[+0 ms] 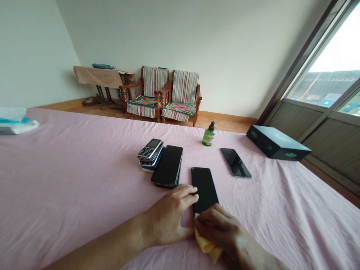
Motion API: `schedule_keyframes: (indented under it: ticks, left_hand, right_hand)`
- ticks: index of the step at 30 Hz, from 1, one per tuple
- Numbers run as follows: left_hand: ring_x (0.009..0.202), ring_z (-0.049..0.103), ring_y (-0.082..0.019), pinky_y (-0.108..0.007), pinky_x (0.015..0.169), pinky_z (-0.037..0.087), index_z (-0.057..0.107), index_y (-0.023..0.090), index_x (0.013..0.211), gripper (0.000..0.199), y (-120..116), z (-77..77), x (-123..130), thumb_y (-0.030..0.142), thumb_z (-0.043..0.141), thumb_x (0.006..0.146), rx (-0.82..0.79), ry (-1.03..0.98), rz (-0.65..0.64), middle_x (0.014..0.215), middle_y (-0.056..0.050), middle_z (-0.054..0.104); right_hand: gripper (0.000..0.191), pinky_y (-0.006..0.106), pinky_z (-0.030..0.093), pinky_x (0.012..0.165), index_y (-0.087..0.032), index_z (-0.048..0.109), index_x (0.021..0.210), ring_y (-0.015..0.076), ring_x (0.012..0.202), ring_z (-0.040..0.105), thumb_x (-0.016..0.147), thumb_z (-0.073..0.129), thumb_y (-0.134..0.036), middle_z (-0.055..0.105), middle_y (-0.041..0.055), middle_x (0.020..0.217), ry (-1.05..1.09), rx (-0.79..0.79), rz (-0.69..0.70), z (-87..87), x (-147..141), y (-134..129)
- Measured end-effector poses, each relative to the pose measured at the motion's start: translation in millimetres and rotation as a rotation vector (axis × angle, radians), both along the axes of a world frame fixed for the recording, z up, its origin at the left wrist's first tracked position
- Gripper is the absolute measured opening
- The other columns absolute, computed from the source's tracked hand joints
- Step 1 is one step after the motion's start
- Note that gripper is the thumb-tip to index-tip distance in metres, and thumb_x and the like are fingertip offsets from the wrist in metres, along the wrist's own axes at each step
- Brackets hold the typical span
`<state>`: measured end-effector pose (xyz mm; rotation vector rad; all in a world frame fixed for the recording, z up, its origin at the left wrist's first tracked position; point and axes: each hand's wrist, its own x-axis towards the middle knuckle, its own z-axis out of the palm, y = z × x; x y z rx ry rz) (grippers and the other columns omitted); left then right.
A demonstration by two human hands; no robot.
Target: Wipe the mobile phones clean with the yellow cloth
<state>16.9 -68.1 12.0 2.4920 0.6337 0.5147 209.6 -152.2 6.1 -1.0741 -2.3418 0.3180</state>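
A black smartphone (205,189) lies face up on the pink cloth. My left hand (173,213) rests at its left edge, fingertips touching the side, thumb apart from the fingers. Over the phone's near end, my right hand (225,230) is closed on a yellow cloth (206,243), which presses on the screen there. Left of this phone is a stack with a large black phone (168,165) on top. Beside that stack, a keypad phone (150,149) tops a second pile. Another dark phone (235,162) lies by itself to the right.
A green spray bottle (208,135) stands behind the phones. At the far right is a black box (277,142). A tissue pack (17,125) lies at the far left of the pink sheet (84,168). Two wooden chairs (182,88) stand beyond the sheet's far edge.
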Motion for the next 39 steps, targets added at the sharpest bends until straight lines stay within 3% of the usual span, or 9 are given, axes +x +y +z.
schedule_keyframes:
  ticks: [3,10,19,24,27,34,39]
  left_hand:
    - [0.127,0.047,-0.026,-0.036,0.109,0.037,0.06,0.007,0.122,0.061,2,-0.1,-1,0.016,0.078,0.065,0.007,0.006,-0.015,0.134,-0.018,0.054]
    - [0.127,0.047,-0.029,-0.041,0.108,0.038,0.059,0.01,0.124,0.075,2,4.0,-2,0.036,0.087,0.06,-0.008,0.059,-0.003,0.135,-0.017,0.054]
    - [0.127,0.048,-0.029,-0.043,0.107,0.04,0.06,0.012,0.123,0.063,-1,3.6,-2,0.031,0.082,0.067,0.015,0.033,0.005,0.136,-0.017,0.053]
    - [0.129,0.046,-0.029,-0.043,0.108,0.039,0.059,0.01,0.124,0.072,0,5.2,-2,0.036,0.087,0.062,0.019,0.069,0.007,0.136,-0.018,0.053]
    - [0.128,0.046,-0.029,-0.042,0.108,0.038,0.059,0.008,0.123,0.073,0,4.2,-2,0.036,0.087,0.062,0.03,0.056,0.0,0.135,-0.019,0.053]
    - [0.127,0.047,-0.028,-0.042,0.108,0.04,0.06,0.01,0.123,0.066,-2,4.4,-1,0.031,0.084,0.066,0.028,0.035,0.01,0.135,-0.017,0.053]
    - [0.127,0.047,-0.03,-0.044,0.107,0.04,0.06,0.011,0.122,0.07,-2,4.8,-1,0.035,0.086,0.062,0.035,0.054,0.021,0.135,-0.018,0.053]
  right_hand:
    - [0.018,0.031,0.048,0.067,-0.017,0.067,0.098,0.0198,0.082,0.054,0.093,0.049,-0.015,0.063,0.0075,0.088,-0.05,-0.035,0.035,3.7,-6,4]
    - [0.034,0.034,0.051,0.071,-0.016,0.06,0.117,0.0214,0.087,0.055,0.1,0.034,-0.03,0.063,0.0115,0.1,-0.033,-0.069,0.086,10.8,20,-14]
    - [0.024,0.033,0.053,0.069,-0.016,0.063,0.111,0.0215,0.085,0.056,0.095,0.045,-0.017,0.065,0.0114,0.098,0.007,-0.016,0.071,9.6,3,-10]
    - [0.027,0.032,0.053,0.07,-0.017,0.061,0.115,0.021,0.086,0.057,0.095,0.044,-0.014,0.064,0.0109,0.097,0.001,-0.007,0.025,6.7,22,-19]
    - [0.028,0.032,0.053,0.069,-0.015,0.06,0.116,0.0211,0.085,0.057,0.096,0.041,-0.013,0.064,0.0115,0.096,-0.018,0.011,0.019,6.2,26,-21]
    - [0.024,0.034,0.052,0.071,-0.016,0.063,0.11,0.0215,0.086,0.056,0.096,0.043,-0.016,0.065,0.0113,0.099,-0.032,0.01,0.073,9.3,7,-13]
    - [0.028,0.034,0.054,0.067,-0.015,0.061,0.116,0.0219,0.084,0.058,0.097,0.04,-0.021,0.065,0.0125,0.097,-0.016,0.023,0.033,8.1,25,-20]
